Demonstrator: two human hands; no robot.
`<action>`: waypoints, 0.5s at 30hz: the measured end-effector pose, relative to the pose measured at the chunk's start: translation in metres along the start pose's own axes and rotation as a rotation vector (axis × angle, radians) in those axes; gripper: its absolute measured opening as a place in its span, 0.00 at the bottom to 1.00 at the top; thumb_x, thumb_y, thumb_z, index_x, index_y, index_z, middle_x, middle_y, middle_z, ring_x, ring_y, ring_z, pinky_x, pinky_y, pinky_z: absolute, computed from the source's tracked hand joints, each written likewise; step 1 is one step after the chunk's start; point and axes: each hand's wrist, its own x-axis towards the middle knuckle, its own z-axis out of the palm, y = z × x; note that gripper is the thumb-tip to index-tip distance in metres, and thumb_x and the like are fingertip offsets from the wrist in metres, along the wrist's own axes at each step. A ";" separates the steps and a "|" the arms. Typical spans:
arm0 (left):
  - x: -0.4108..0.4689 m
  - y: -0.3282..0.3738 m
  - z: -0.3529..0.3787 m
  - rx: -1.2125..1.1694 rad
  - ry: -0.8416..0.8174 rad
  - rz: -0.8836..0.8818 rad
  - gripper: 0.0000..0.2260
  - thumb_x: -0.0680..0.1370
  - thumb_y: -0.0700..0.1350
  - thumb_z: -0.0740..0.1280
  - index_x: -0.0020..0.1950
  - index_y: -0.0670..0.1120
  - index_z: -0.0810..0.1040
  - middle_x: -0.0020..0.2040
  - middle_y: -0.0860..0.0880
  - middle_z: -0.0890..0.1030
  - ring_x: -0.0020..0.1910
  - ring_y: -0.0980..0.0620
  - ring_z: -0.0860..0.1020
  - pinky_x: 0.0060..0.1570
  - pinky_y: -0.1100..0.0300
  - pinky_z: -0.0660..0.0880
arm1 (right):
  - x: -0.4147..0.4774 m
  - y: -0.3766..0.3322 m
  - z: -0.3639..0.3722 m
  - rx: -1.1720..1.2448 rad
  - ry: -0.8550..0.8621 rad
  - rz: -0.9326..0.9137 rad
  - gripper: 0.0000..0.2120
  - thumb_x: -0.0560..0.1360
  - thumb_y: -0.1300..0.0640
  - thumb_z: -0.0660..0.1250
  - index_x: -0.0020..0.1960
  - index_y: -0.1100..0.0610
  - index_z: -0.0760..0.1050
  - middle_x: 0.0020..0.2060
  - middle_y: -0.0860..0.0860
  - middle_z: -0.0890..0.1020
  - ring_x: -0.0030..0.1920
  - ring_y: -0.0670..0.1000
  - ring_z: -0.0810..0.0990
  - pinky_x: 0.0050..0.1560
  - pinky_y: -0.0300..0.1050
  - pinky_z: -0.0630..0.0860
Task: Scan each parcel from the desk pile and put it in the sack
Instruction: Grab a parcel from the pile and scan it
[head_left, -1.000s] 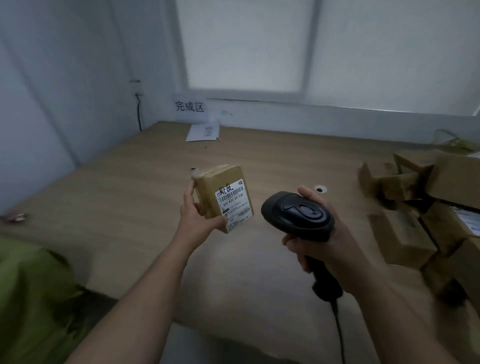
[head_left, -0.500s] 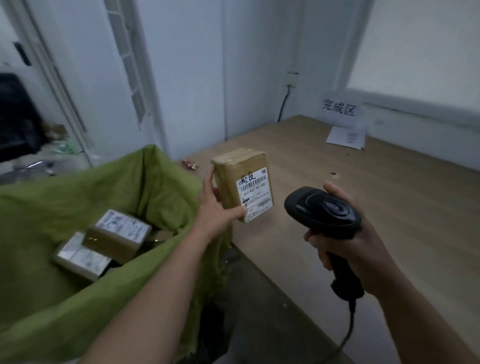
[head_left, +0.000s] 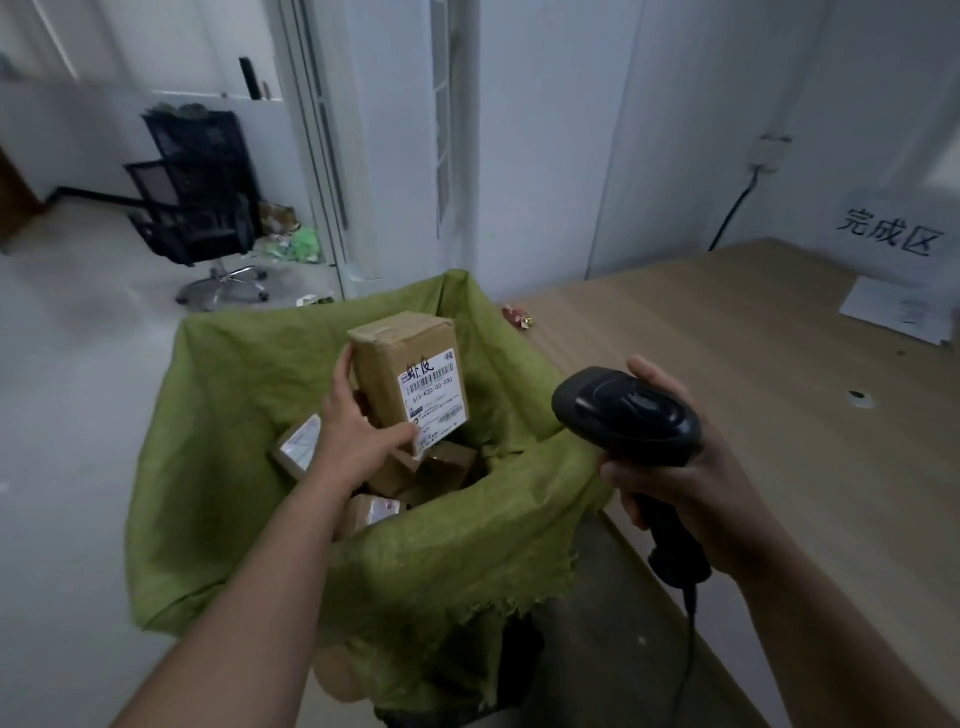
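The left hand (head_left: 358, 436) grips a brown cardboard parcel (head_left: 384, 374), thumb laid across the lower front corner and fingers up its left side. The parcel stands upright, leaning slightly, with its white barcode label (head_left: 434, 395) facing the camera, and hangs over the open mouth of the green sack (head_left: 234, 415). Below it, inside the sack, lie other small boxes (head_left: 447, 465), jumbled at angles.

The right hand (head_left: 691, 483) is curled round the handle of a black scanner (head_left: 623, 410), held to the right of the parcel and apart from it, near the sack's right rim. A black cable (head_left: 685, 649) hangs from the handle's base.

The sack stands against the left end of the wooden worktop (head_left: 727, 338). On the worktop, a small red thing (head_left: 517, 316) lies near the sack and a sheet of paper (head_left: 898, 312) at the far right. A sign (head_left: 888, 236) is on the wall above the paper. A black office chair (head_left: 197, 197) stands on the floor beyond the sack.
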 end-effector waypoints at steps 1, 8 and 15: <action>0.001 -0.009 -0.010 0.016 0.017 -0.010 0.57 0.53 0.51 0.79 0.68 0.78 0.46 0.69 0.42 0.67 0.67 0.41 0.70 0.64 0.36 0.70 | 0.005 0.001 0.004 0.000 -0.010 0.002 0.42 0.60 0.70 0.72 0.69 0.43 0.66 0.48 0.61 0.78 0.27 0.57 0.73 0.23 0.46 0.72; -0.014 -0.036 -0.044 0.107 0.168 -0.037 0.38 0.72 0.42 0.73 0.75 0.59 0.58 0.74 0.45 0.55 0.72 0.41 0.61 0.68 0.41 0.64 | 0.015 0.001 0.018 -0.011 -0.042 -0.008 0.44 0.59 0.69 0.72 0.70 0.45 0.64 0.49 0.61 0.79 0.26 0.55 0.74 0.22 0.44 0.72; -0.032 -0.019 -0.007 0.090 0.244 0.184 0.23 0.73 0.43 0.72 0.66 0.51 0.70 0.63 0.54 0.65 0.65 0.47 0.69 0.63 0.45 0.71 | -0.011 0.004 -0.006 0.045 0.011 0.038 0.47 0.54 0.57 0.84 0.68 0.42 0.68 0.46 0.59 0.81 0.26 0.56 0.74 0.22 0.45 0.73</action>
